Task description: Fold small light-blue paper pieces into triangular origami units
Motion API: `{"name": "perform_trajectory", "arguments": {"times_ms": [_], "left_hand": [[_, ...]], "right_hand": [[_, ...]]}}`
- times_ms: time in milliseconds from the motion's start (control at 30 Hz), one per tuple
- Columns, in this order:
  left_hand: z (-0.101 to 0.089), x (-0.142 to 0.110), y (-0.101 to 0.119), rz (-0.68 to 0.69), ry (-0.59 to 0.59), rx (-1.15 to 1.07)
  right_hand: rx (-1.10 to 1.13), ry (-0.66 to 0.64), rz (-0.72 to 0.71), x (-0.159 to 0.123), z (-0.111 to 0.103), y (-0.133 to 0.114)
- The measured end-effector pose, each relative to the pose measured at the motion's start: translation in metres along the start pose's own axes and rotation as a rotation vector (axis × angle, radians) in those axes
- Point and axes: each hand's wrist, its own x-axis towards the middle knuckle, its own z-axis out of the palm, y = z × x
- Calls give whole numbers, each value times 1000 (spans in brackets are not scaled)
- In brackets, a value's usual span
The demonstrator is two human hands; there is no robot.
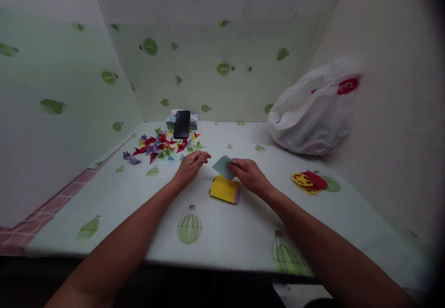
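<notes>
My right hand (248, 172) pinches a light blue square of paper (222, 166) at its right side, holding it tilted. Just below lies a stack of coloured paper squares (225, 188), yellow on top with a purple edge showing at the right. To the left of the blue sheet is my left hand (192, 165), its fingers reaching loosely toward the paper without touching it and nothing visible in them. Beyond that hand spreads a pile of small folded paper cranes (160, 146) in red, purple, green, yellow and blue.
A black phone (182, 124) leans against a tissue box (193, 122) behind the cranes. At the back right sits a stuffed white plastic bag (309, 113). Red and yellow cut paper shapes (308, 182) lie right of my right hand. Papered walls enclose the table.
</notes>
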Motion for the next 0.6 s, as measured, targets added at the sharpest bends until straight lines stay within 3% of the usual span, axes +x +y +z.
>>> {"name": "perform_trajectory", "arguments": {"times_ms": [100, 233, 367, 500, 600], "left_hand": [[6, -4, 7, -102, -107, -291], [15, -8, 12, -145, -209, -360], [18, -11, 14, -115, -202, -332], [16, -12, 18, -129, -188, -276], [16, -12, 20, -164, -163, -387]], "right_hand": [[380, 16, 142, 2, 0, 3], [599, -13, 161, -1, 6, 0], [649, -96, 186, -2, 7, 0], [603, 27, 155, 1, 5, 3], [644, 68, 165, 1, 7, 2]]}}
